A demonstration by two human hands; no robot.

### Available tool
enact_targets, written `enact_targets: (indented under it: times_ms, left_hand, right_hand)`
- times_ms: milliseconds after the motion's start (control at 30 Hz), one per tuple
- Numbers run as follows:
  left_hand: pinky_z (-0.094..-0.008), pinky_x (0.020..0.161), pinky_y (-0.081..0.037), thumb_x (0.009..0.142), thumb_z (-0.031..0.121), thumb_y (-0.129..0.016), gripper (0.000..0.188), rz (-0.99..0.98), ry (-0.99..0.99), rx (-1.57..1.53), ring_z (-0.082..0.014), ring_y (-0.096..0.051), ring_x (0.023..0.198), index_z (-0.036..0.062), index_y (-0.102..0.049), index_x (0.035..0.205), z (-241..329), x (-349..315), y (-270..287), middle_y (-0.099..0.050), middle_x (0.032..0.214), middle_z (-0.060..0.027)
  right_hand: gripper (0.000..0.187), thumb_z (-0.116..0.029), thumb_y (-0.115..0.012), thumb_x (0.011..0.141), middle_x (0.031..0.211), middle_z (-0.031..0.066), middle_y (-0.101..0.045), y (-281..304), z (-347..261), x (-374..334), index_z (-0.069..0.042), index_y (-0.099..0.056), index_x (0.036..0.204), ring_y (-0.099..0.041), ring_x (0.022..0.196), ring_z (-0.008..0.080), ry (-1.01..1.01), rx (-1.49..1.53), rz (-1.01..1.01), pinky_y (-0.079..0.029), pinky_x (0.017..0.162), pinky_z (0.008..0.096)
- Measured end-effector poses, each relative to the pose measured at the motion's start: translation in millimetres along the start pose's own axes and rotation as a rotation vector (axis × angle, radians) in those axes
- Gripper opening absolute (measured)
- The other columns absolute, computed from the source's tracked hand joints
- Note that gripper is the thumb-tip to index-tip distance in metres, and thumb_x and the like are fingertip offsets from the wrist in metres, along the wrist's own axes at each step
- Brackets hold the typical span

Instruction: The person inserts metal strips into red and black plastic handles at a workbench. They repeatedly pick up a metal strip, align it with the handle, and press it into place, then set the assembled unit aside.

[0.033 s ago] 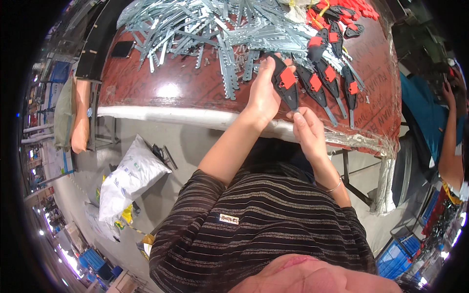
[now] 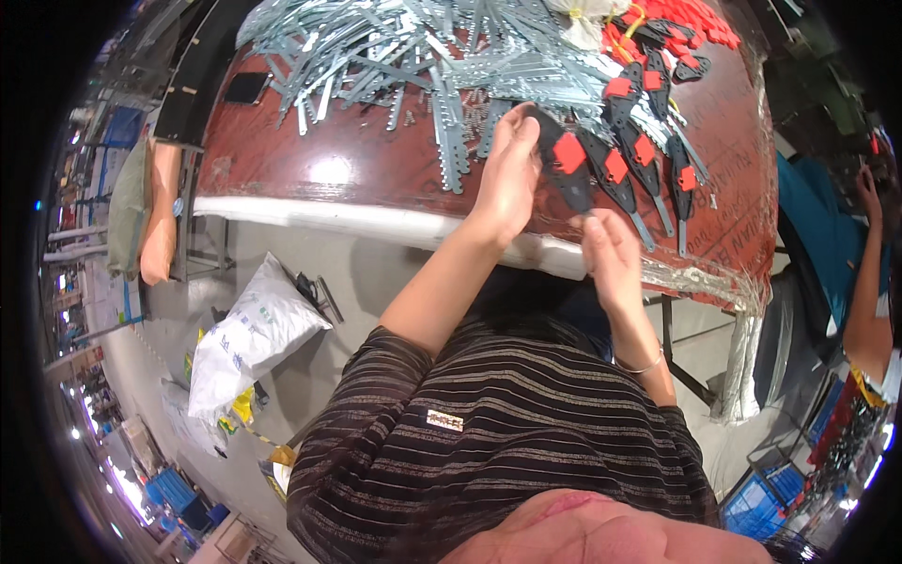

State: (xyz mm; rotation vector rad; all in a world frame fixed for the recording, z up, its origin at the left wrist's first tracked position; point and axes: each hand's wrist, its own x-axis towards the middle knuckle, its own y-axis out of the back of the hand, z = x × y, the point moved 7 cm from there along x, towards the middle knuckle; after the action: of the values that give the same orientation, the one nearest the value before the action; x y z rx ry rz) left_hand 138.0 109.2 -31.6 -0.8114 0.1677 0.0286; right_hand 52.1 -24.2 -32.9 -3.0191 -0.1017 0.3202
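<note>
A dark, pointed plastic piece with a red diamond-shaped part [image 2: 568, 153] slants over the front of the table, slightly blurred. My left hand [image 2: 510, 179] is closed round its upper end, thumb on top. At its lower tip, the fingers of my right hand [image 2: 613, 249] are pinched together; what exactly lies between the fingertips is hidden. Just right of it lie similar black-and-red pieces [image 2: 615, 169], several with a narrow metal strip sticking out toward me. Beyond my left hand spreads a big heap of notched metal strips [image 2: 376, 56].
The reddish-brown table [image 2: 272, 155] has a white wrapped front edge [image 2: 329, 222]. Red parts [image 2: 705, 23] are piled at the far right, near a pale bag [image 2: 581, 23]. A small black flat object [image 2: 246, 87] lies left. A white sack [image 2: 254, 338] rests on the floor. Another person's arm [image 2: 866, 282] shows at right.
The held piece and my right hand have shifted a little to the right. My left hand keeps its hold on the upper end. The whole view has moved slightly.
</note>
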Motion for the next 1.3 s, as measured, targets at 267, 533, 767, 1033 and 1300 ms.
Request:
enact_targets:
  times_ms: [267,533,767,1033,1300]
  left_hand:
    - [-0.033,0.068,-0.049,0.075,0.022,-0.07,0.033,0.286,-0.423,1.454,-0.022,-0.061,0.077,0.0004,-0.059,0.098,108.2,16.0,62.7,-0.061,0.09,-0.0112]
    - [-0.0358,0.07,-0.048,0.068,0.029,-0.069,0.039,0.256,-0.263,1.88,-0.0271,-0.063,0.074,0.0015,-0.062,0.094,106.6,54.8,74.9,-0.064,0.078,-0.0124]
    - [-0.038,0.07,-0.049,0.068,0.014,-0.062,0.021,0.397,-0.404,1.691,-0.0308,-0.063,0.076,0.0029,-0.066,0.085,141.5,36.1,68.4,-0.065,0.079,-0.0146]
    - [-0.027,0.065,-0.046,0.078,-0.006,-0.057,0.015,-0.276,-0.622,1.378,-0.0166,-0.06,0.074,0.0007,-0.065,0.089,137.1,-26.8,-30.1,-0.064,0.083,-0.0087]
    - [-0.028,0.077,-0.047,0.083,0.018,-0.061,0.028,-0.524,-0.142,1.104,-0.0198,-0.061,0.087,-0.0029,-0.062,0.102,24.2,59.7,-81.5,-0.065,0.095,-0.0116]
  right_hand:
    - [0.034,-0.03,-0.057,0.088,0.067,0.0097,-0.063,55.9,-39.8,6.9,-0.008,-0.054,0.113,-0.062,0.059,0.0239,0.273,-1.19,0.437,-0.046,0.053,0.0337]
    - [0.041,-0.025,-0.064,0.08,0.093,0.011,-0.061,58.2,-59.3,7.1,-0.01,-0.052,0.116,-0.059,0.082,0.0284,0.371,-1.49,0.589,-0.049,0.062,0.0375]
    - [0.037,-0.013,-0.068,0.074,0.102,0.009,-0.056,43.7,-73.4,-1.3,-0.008,-0.058,0.109,-0.054,0.09,0.0288,0.556,-1.318,0.559,-0.046,0.075,0.0375]
    - [0.054,-0.016,-0.069,0.073,0.12,0.0127,-0.049,6.7,-106.8,-0.8,-0.01,-0.05,0.124,-0.049,0.105,0.032,0.851,-1.151,0.354,-0.042,0.086,0.0396]
    - [0.021,-0.02,-0.046,0.094,0.059,-0.0012,-0.048,58.1,-30.5,-0.5,-0.003,-0.059,0.092,-0.044,0.051,0.0101,0.152,-0.28,0.184,-0.037,0.051,0.0249]
